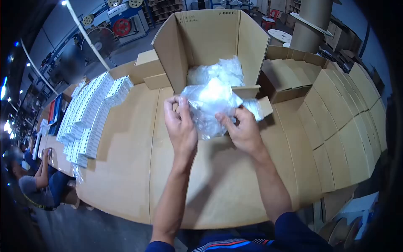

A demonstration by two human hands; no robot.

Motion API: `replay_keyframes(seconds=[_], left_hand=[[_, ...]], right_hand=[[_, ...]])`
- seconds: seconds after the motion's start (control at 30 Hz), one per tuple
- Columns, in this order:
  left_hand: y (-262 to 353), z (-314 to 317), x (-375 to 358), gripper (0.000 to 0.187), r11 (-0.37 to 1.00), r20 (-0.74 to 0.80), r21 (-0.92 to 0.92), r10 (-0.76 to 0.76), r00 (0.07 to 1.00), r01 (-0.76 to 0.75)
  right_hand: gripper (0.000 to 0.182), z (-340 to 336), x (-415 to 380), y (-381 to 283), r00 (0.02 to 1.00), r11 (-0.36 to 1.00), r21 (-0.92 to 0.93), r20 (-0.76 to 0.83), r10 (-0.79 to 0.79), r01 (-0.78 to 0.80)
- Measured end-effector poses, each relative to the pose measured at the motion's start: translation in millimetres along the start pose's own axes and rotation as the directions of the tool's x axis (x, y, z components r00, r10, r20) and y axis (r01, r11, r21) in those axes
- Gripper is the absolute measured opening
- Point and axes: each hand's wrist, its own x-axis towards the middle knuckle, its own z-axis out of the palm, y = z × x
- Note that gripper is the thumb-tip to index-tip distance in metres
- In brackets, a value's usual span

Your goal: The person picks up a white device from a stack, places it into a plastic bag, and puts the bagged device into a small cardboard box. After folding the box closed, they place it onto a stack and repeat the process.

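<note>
Both hands, left hand (180,126) and right hand (243,130), pinch plastic bag (208,105)

Clear plastic bag (208,107); brown cardboard box (210,40); white small boxes (86,113); tan table (134,168); blue sleeves (294,231).

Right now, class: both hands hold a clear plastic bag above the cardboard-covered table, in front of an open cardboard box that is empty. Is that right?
Not quite. The open cardboard box is not empty: the head view shows more clear plastic bags piled inside it. The rest stands: the left hand and right hand both hold a clear plastic bag above the cardboard-covered table.
</note>
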Motion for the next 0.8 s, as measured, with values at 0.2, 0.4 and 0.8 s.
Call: replay_keyframes(seconds=[0.2, 0.4, 0.8], left_hand=[[-13.1, -51.6, -85.6, 0.022, 0.999, -0.084, -0.010, 0.039, 0.996, -0.040], [-12.7, -86.4, -160.2, 0.046, 0.993, 0.023, 0.021, -0.121, 0.992, 0.120], [-16.0, -146.7, -160.8, 0.054, 0.664, 0.368, 0.569, 0.321, 0.873, -0.484]], right_hand=[[0.029, 3.8, -107.8, -13.0, 0.941, 0.918, 0.204, 0.079, 0.330, -0.340], [0.016, 10.4, -175.3, -26.4, 0.892, 0.753, 0.484, 0.176, 0.416, -0.446], [0.021, 8.5, -186.4, -29.3, 0.732, 0.400, 0.704, 0.251, 0.633, -0.587]])
